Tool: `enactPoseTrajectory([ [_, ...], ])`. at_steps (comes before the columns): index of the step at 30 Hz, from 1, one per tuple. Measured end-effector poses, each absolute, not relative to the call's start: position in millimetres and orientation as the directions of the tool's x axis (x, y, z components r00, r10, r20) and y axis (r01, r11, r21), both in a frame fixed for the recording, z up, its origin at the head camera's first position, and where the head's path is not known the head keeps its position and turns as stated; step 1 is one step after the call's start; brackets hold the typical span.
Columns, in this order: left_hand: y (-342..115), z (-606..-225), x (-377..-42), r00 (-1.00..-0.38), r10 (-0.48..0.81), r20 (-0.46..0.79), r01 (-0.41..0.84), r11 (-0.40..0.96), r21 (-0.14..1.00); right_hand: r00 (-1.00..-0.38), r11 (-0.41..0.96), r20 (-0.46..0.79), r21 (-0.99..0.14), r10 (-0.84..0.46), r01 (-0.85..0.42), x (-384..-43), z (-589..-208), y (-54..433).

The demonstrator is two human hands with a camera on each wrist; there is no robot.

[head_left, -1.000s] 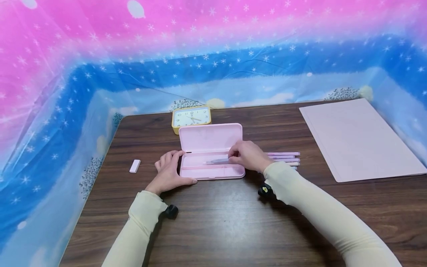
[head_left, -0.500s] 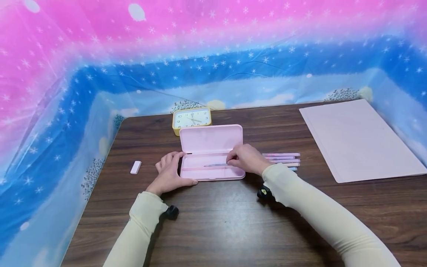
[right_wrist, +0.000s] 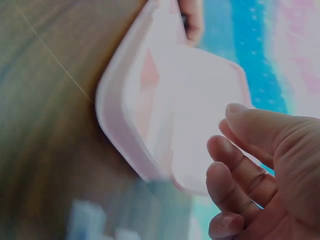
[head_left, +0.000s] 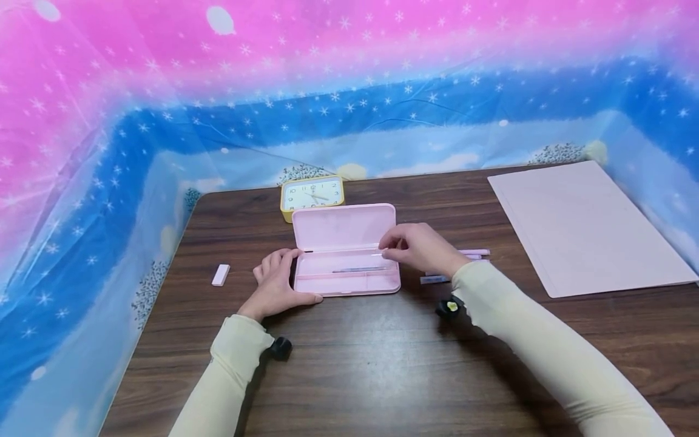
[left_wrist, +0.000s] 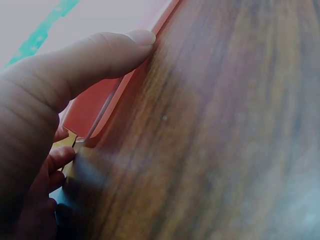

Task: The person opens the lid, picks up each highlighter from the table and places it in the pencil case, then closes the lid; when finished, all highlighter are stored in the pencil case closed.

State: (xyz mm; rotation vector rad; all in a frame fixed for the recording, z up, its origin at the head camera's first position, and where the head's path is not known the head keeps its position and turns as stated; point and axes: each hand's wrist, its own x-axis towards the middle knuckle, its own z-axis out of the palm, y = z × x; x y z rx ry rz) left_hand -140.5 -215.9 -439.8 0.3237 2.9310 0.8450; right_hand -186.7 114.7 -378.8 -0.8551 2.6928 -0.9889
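A pink pencil case (head_left: 343, 229) lies with its lid raised, its compartments facing up. My left hand (head_left: 275, 284) grips the case's left end, the thumb along the front edge and the other fingers by the back corner. In the left wrist view the thumb presses the rim of the case (left_wrist: 106, 107). A slim pen (head_left: 357, 269) rests in the long compartment. Over the case's right end hovers my right hand (head_left: 419, 247), fingers loosely bent. The right wrist view shows nothing between that thumb and the fingers (right_wrist: 232, 172).
Several pastel pens (head_left: 474, 252) lie right of the case, partly hidden under the right forearm. A yellow clock (head_left: 312, 195) stands behind the lid. A white eraser (head_left: 221, 275) is at the left, and a large pale pink folder-like sheet (head_left: 592, 230) at the right.
My right hand has laid the pen down in the compartment, let go and moved up and to the right. The left hand has stayed on the pencil case.
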Motion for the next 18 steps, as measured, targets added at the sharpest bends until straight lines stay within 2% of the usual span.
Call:
enactPoseTrajectory([
  [11,-216,-441,-140,-0.975,0.220,-0.011,0.181,0.827,0.533,-0.887,0.686,0.052,-0.614,-0.458,-0.390,-191,-352,189],
  [18,-216,-441,-142,-0.976,0.219,-0.009,0.180,0.827,0.533,-0.924,0.746,-0.027,-0.599,-0.382,-0.291,-192,-357,244],
])
